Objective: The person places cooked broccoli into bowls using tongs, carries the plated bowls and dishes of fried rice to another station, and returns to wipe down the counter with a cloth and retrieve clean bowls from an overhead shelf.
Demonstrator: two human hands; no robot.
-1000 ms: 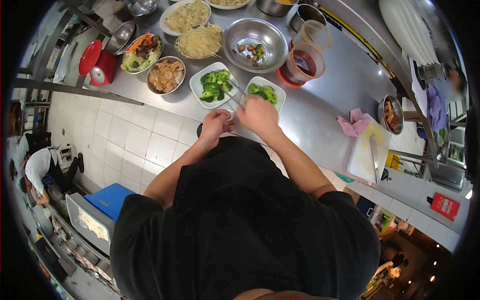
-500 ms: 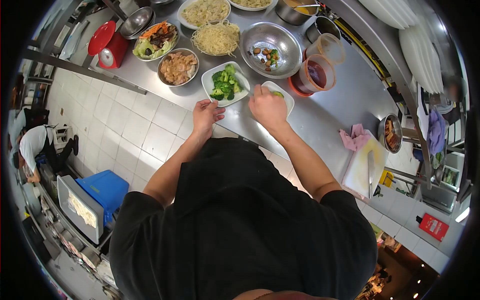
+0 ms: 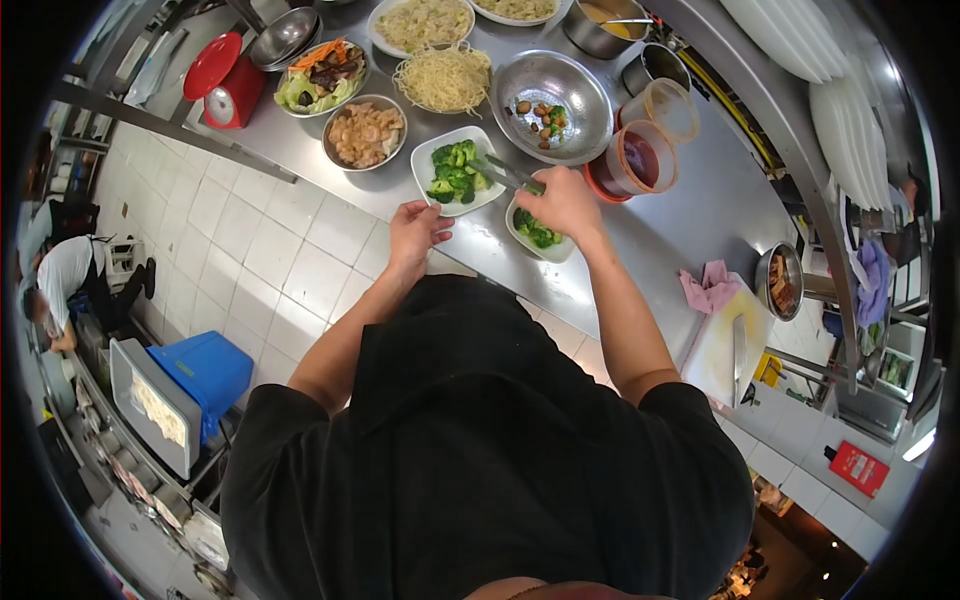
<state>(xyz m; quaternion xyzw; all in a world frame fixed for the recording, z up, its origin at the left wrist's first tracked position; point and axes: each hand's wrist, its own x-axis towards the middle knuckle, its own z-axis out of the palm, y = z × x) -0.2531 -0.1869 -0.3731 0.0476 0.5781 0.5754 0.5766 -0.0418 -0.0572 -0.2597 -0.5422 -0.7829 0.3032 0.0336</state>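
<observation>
My right hand (image 3: 562, 203) grips metal tongs (image 3: 508, 174) above the right white dish (image 3: 558, 254), which holds broccoli (image 3: 537, 232). The tips of the tongs reach over the broccoli (image 3: 457, 172) in the left white dish (image 3: 428, 160). My left hand (image 3: 417, 232) is beside that dish's lower edge, fingers apart, with nothing in it. Behind the dishes is a metal bowl (image 3: 580, 85) with a few brown and green pieces in it.
Bowls of chicken pieces (image 3: 364, 135), noodles (image 3: 444, 78) and salad (image 3: 320, 76) stand behind left. Tubs of red liquid (image 3: 640, 163) are at the right. A knife (image 3: 740, 347) lies on a cutting board (image 3: 716, 335). Another person (image 3: 70, 270) bends at far left.
The tongs have swung from the right dish toward the left one, and my right hand has moved slightly right. The view has shifted, and the right dish is more exposed.
</observation>
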